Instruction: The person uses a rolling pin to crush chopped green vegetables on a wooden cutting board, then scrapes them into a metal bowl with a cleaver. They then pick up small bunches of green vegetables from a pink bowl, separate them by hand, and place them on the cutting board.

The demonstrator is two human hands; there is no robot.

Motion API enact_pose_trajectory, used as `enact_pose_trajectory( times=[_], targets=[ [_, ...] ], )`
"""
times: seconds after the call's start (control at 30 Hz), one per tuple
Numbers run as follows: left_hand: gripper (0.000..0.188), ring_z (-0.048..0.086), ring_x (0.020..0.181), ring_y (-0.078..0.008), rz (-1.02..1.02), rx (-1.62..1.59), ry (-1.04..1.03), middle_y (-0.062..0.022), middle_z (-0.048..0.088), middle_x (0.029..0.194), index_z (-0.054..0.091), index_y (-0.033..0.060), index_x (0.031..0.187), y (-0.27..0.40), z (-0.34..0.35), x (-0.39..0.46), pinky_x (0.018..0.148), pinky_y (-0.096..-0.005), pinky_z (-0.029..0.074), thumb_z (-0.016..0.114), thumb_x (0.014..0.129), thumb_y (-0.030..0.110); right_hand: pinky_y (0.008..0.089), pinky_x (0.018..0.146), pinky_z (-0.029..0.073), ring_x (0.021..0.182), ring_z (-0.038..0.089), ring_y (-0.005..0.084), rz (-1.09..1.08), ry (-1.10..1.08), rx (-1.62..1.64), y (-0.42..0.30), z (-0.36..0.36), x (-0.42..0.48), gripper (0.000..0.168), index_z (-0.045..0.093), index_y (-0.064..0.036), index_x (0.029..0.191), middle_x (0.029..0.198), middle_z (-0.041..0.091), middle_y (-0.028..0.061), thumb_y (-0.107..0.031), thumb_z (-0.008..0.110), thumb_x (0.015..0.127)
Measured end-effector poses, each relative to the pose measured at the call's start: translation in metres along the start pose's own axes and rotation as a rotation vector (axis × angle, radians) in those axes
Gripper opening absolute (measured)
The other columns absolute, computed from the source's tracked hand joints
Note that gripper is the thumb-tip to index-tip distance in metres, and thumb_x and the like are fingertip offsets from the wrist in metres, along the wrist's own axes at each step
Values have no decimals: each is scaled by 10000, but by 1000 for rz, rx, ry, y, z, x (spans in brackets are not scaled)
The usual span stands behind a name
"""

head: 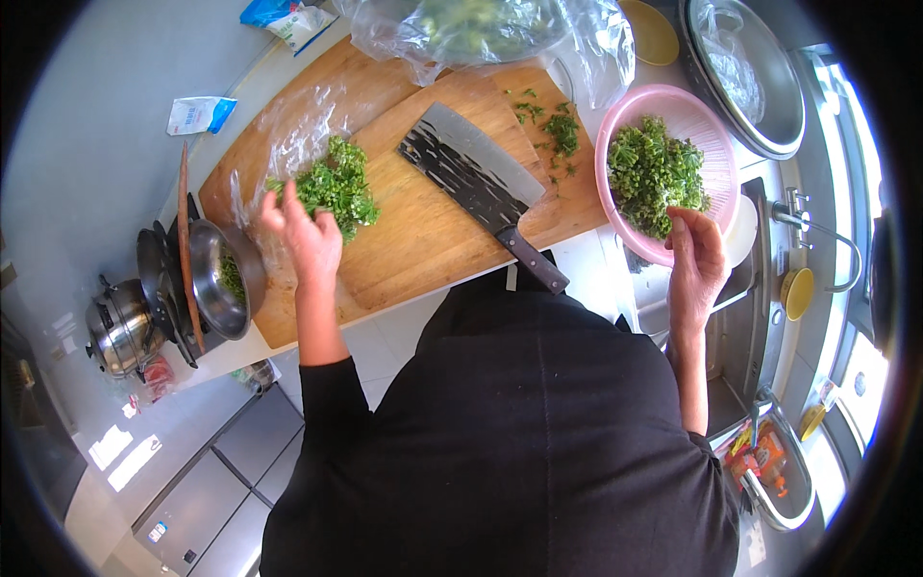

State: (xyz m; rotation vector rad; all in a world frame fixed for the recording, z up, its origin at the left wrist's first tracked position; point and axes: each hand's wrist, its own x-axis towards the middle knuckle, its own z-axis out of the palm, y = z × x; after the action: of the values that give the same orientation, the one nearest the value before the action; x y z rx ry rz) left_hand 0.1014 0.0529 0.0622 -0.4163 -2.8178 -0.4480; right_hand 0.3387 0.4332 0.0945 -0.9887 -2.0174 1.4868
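Note:
My left hand (pixel 306 234) hovers with spread fingers by a small heap of green leafy sprigs (pixel 342 187), which lies beside a crumpled clear plastic sheet (pixel 299 144) on the wooden cutting boards (pixel 425 238). At the near rim of a pink plastic colander (pixel 721 151) is my right hand (pixel 696 249), its thumb and fingertips close together; whether something small is between them cannot be told. More green sprigs (pixel 652 169) fill the colander. Between the hands a cleaver (pixel 476 169) lies flat, its handle jutting past the board's edge. Chopped green bits (pixel 562 133) are scattered on the board's right.
A steel bowl (pixel 245 288) with greens, a rolling pin (pixel 186 252) and a steel pot (pixel 119 324) stand at the left. A large clear plastic bag (pixel 490 29) of greens lies at the back. On the right are a round metal basin (pixel 782 101) and the sink (pixel 728 346).

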Motion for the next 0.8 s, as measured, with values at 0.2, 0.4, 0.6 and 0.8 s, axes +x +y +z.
enact_pose_trajectory(
  times=[0.2,0.4,0.6,0.8],
  targets=[
    [603,250,1328,-425,-36,-34,-227,-251,272,1434,409,38,1405,-26,43,-12,1104,-524,200,576,837,153,237,742,485,821,594,95,-56,37,-76,-8,-3,-1,104,662,-22,998,915,674,36,-12,619,904],
    [661,357,1303,-424,71,-30,-81,-257,407,1390,495,110,1372,-27,10,-4,1072,-549,278,648,735,200,275,693,488,734,616,135,-48,93,-341,-3,-29,27,80,660,-24,938,797,652,90,-58,638,869],
    [459,480,1233,-370,151,12,32,-202,569,1243,625,46,1195,-4,-18,19,1043,-479,364,709,759,163,364,736,507,820,634,256,-14,2,-551,12,-27,57,228,645,-64,1069,993,633,159,-154,665,861],
    [297,564,1160,-315,292,-90,133,-183,619,1194,657,-1,1098,71,-24,33,990,-403,424,713,837,130,413,833,507,958,642,308,-209,44,-763,14,-18,86,369,630,-153,1208,1101,617,186,-215,685,849]
  ],
)
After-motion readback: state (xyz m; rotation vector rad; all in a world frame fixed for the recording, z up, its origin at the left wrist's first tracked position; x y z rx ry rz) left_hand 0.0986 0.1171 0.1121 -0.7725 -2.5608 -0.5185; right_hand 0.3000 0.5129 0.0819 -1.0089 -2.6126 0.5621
